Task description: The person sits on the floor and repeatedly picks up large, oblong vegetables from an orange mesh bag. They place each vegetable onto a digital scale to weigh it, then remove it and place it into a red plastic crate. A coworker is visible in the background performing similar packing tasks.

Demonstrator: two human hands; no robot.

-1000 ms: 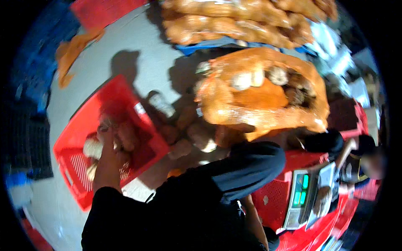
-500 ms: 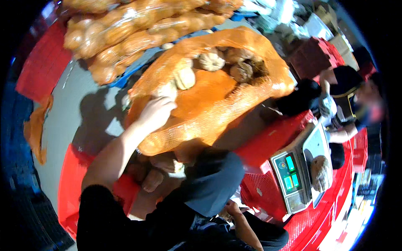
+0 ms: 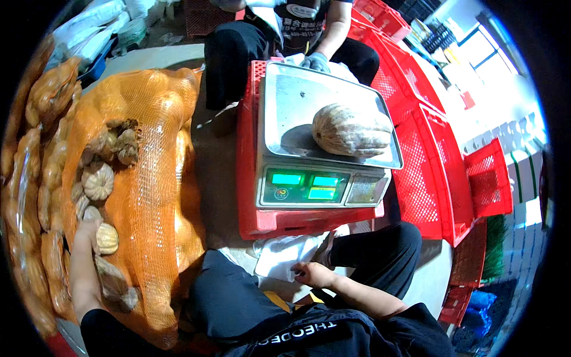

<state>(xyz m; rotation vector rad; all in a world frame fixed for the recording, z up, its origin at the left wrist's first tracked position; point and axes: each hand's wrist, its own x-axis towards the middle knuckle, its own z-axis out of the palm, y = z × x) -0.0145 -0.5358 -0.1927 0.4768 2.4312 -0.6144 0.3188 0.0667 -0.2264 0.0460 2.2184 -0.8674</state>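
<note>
My left hand [image 3: 88, 231] reaches into the torn opening of an orange mesh sack [image 3: 156, 202]. It lies among several squashes, beside a small pale yellow ribbed squash [image 3: 107, 239]; its fingers are mostly hidden. A round, pale ribbed pumpkin [image 3: 98, 181] sits just beyond, with brown, shrivelled-looking pieces [image 3: 126, 146] farther up. My right hand [image 3: 313, 275] hovers over my lap, fingers curled in, with nothing visible in them. Near it lies a white plastic bag [image 3: 284, 256]. A large tan ribbed pumpkin [image 3: 352, 131] rests on the metal plate of a digital scale [image 3: 291, 89].
The scale stands on a red crate [image 3: 250, 220]. Across from me sits a person whose gloved hand [image 3: 316, 62] is behind the scale. Red crates [image 3: 437, 149] line the right. More filled orange sacks [image 3: 24, 196] lie at the far left, with white bags [image 3: 89, 27] behind.
My view has swung right, bringing the scale to the middle and the sack to the left. My left hand stays in the sack's opening. My right hand now shows more fully.
</note>
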